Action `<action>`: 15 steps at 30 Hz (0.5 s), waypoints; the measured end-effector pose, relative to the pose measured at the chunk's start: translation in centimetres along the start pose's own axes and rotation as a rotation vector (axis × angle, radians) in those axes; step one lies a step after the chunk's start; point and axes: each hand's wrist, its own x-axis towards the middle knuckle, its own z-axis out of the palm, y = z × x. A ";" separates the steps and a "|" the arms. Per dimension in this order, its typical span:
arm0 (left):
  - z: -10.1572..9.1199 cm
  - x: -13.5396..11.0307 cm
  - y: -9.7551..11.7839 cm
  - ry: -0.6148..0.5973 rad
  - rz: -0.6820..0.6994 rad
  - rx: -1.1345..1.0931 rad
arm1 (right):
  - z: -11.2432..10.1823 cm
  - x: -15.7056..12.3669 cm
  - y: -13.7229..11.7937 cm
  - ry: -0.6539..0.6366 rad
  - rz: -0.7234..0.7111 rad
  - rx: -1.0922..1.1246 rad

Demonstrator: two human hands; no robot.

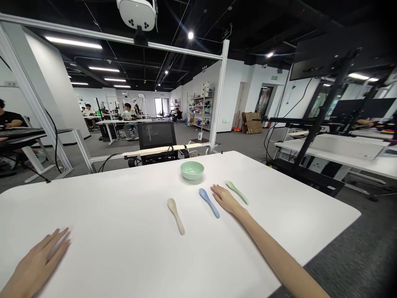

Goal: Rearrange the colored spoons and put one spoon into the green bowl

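My right hand [225,198] reaches over the white table [124,231] and is open, its palm down and its fingers stretched out. It lies between a blue spoon [209,203] on its left and a light green spoon [237,192] on its right. Farther left lies a beige spoon [176,216]. Behind the spoons stands a light green bowl [192,170], upright. At the table's left front, my left hand [40,260] is open with fingers apart, holding nothing and away from the spoons.
A metal frame [218,95] rises beyond the table's far edge, with a black mesh chair [156,135] behind it. On the right is a black stand [319,111] beside another white desk [384,159]. Several people sit at desks in the background.
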 end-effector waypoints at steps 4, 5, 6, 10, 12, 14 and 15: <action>0.2 -0.3 0.9 -0.079 -0.012 -0.159 | 0.1 0.0 0.0 0.018 -0.003 0.029; 0.1 -0.4 1.1 -0.080 -0.023 -0.173 | 0.1 0.0 0.0 0.024 -0.003 0.041; 0.0 -0.4 1.2 -0.081 -0.035 -0.181 | 0.1 0.0 0.1 0.029 -0.002 0.053; -0.6 -0.5 1.8 -0.099 -0.059 -0.184 | 0.2 -0.1 0.2 0.032 0.003 0.074; -0.9 -0.6 2.3 -0.089 -0.067 -0.177 | 0.1 0.0 0.2 0.028 0.006 0.071; -1.2 -0.8 2.7 -0.070 -0.078 -0.172 | 0.1 0.0 0.1 0.023 0.006 0.067; -1.3 -0.8 2.9 -0.066 -0.079 -0.173 | 0.0 -0.1 0.1 0.021 0.006 0.067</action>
